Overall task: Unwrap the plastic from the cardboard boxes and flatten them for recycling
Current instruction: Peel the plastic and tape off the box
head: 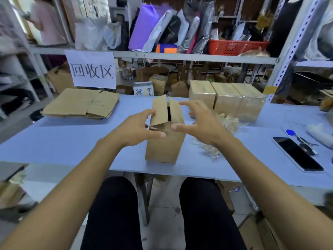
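Left hand (134, 128) pinches matte cardboard box (164, 141) flap; right hand (201, 124) splayed, empty.

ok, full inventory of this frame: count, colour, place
open box: 1, brown, table centre, top flaps partly up
wrapped boxes: 3, brown under clear film, rear right, side by side
flattened cardboard: 1 stack, brown, rear left
crumpled plastic: clear, right of open box
phone: 1, black, right edge
sign: 1, white, on shelf rail
basket: 1, red, shelf
table: 1, light blue
left hand: at left flap
right hand: open, beside box
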